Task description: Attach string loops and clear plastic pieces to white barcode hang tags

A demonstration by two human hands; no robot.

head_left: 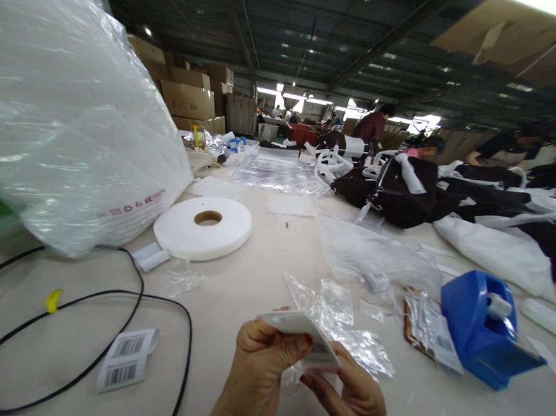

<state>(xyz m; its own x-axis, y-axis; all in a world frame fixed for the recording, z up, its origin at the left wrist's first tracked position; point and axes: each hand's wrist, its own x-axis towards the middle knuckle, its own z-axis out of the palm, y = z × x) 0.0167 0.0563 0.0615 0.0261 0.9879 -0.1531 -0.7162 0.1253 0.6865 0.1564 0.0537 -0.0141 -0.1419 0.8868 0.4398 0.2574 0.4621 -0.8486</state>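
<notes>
At the bottom centre of the frame, the left hand [263, 359] is rising from the lower edge with its wrist bent, thumb and fingers pinching narrowly on a small white card [298, 327] that carries a barcode label. The right hand [350, 392] is coming up beside it, its fingertips closing on the card's lower right edge, so both hands are gripping the same card just above the table [246, 298]. Crumpled clear plastic bags [341, 317] are lying directly behind the card. Farther right, a blue tape dispenser [483, 333] is sitting near the frame's lower right. To the lower left, a barcode sticker sheet [126, 358] is lying beside a looping black cable [137, 304]. Beyond, a white tape roll [202, 228] is resting flat at centre left, touching a big clear plastic sack [65, 120] filling the upper left.
</notes>
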